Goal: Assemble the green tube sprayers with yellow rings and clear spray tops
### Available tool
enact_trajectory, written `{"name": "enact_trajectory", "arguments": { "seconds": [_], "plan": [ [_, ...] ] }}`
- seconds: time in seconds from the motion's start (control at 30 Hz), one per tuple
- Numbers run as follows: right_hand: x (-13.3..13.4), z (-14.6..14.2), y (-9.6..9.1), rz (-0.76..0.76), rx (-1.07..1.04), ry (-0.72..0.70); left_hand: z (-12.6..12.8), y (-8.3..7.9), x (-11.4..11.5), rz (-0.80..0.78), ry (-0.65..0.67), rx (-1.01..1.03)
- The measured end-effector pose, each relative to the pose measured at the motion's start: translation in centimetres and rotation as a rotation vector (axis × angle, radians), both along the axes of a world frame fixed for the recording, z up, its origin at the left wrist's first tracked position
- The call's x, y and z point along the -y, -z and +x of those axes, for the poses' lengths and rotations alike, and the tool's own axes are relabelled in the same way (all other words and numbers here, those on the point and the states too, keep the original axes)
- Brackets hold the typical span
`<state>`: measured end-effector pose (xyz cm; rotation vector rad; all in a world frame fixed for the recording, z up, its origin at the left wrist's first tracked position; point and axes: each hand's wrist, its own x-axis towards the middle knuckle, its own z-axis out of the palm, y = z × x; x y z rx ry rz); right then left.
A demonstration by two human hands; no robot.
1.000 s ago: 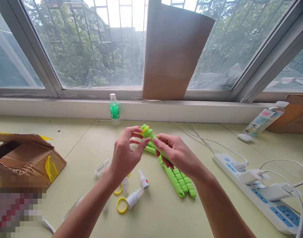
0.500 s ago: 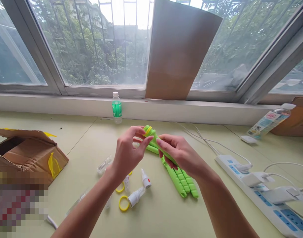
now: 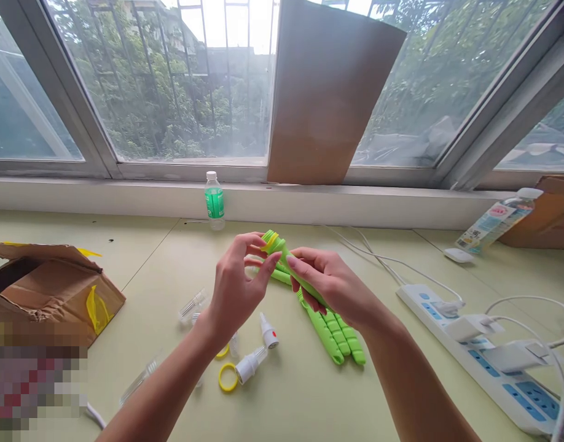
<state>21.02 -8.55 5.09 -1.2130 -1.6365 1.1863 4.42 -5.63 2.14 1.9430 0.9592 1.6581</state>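
- While the right hand [image 3: 332, 276] wraps its fingers firmly round a green tube [image 3: 279, 246] at mid-frame, the left hand [image 3: 238, 276] has thumb and index bent near together at its threaded end, where a yellow ring [image 3: 269, 241] sits; whether they pinch the ring or merely touch it, I cannot tell.
- Sideways pressure could cock the ring on the threads, and a loose right-hand grip could let the smooth tube twist.
- If the tube slipped, it would probably land on the green tubes [image 3: 325, 334] right of lower centre and scatter them.
- A dipping left forearm could sweep away the white nozzles [image 3: 249, 366], the loose yellow ring [image 3: 227, 391] or the clear tube [image 3: 193, 306]; it already hides some small parts.
- A cardboard box [image 3: 61, 294] crowds the left edge, and a power strip [image 3: 491, 376] with plugs [image 3: 466, 328] bounds the lower right.
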Motion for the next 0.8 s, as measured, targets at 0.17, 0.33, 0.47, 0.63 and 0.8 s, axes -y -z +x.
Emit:
{"name": "enact_trajectory", "arguments": {
  "seconds": [0.17, 0.33, 0.47, 0.63, 0.8],
  "plan": [
    [0.03, 0.07, -0.07, 0.007, 0.014, 0.000, 0.07, 0.13, -0.06, 0.004, -0.005, -0.007],
    [0.02, 0.01, -0.02, 0.002, 0.012, 0.006, -0.01, 0.07, -0.13, 0.012, -0.011, -0.016],
    [-0.06, -0.04, 0.18, -0.009, 0.021, 0.012, -0.12, -0.02, -0.16, 0.014, -0.025, -0.021],
    [-0.20, -0.05, 0.38, -0.008, 0.029, 0.012, -0.17, -0.03, -0.23, 0.031, -0.044, -0.030],
    [-0.25, -0.09, 0.43, -0.018, 0.031, 0.005, -0.28, -0.12, -0.28, 0.046, -0.046, -0.039]
  ]
}}
